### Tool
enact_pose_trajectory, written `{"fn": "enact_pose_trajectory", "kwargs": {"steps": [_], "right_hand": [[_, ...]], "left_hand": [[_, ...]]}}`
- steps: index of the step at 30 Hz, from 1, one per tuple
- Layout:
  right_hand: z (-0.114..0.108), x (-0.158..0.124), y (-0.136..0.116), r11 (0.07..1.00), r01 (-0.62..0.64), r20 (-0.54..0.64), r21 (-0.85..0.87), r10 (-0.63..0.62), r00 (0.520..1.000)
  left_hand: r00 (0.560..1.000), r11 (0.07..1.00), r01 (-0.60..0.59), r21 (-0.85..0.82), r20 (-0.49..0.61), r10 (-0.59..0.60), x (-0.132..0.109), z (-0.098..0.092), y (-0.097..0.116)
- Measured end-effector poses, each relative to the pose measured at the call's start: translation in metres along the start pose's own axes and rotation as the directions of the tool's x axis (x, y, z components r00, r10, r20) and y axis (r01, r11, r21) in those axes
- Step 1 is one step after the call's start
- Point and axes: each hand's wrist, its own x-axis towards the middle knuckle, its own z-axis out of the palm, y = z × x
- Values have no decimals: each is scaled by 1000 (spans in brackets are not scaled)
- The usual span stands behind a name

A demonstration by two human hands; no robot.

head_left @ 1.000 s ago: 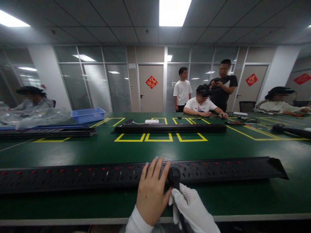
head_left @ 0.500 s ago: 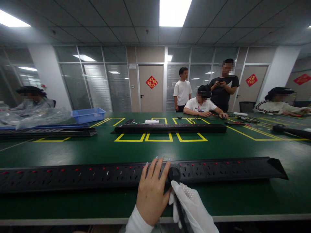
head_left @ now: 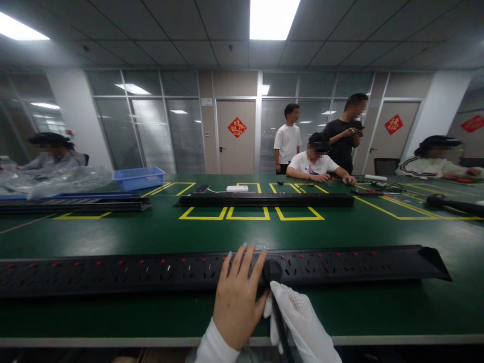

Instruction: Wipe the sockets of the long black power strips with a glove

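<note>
1. Black socket strip (head_left: 359, 267), with a row of red parts, lies lengthwise along the near side of the green tabletop (head_left: 151, 239).
2. Left hand (head_left: 235, 302): bare, grasping nothing; rests on the strip, palm down, fingers spread across its face.
3. Right hand (head_left: 302, 322): in a white glove, closed around the dark stem of a black plug-shaped piece (head_left: 272, 272). The head of that piece sits at the strip's face, just beside the left hand's index finger; from where I stand, I cannot tell whether it is inserted.
4. Beyond, a second black strip (head_left: 272, 200) lies roughly parallel, well apart from the first. A blue basket (head_left: 138, 180) stands farther left, beside clear plastic wrapping (head_left: 71, 181).
</note>
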Motion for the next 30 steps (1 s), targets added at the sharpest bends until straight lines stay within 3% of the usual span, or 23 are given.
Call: {"fn": "enact_pose_trajectory", "kwargs": {"steps": [12, 19, 30], "right_hand": [[3, -2, 5, 999, -27, -78, 25, 29, 997], [2, -2, 8, 999, -50, -9, 12, 50, 999], [4, -3, 24, 994, -91, -18, 55, 93, 996]], "left_hand": [[1000, 1000, 0, -1, 6, 0, 1, 1, 0], [1000, 1000, -9, 20, -3, 9, -1, 0, 0], [1000, 1000, -1, 8, 4, 1, 0, 1, 0]]}}
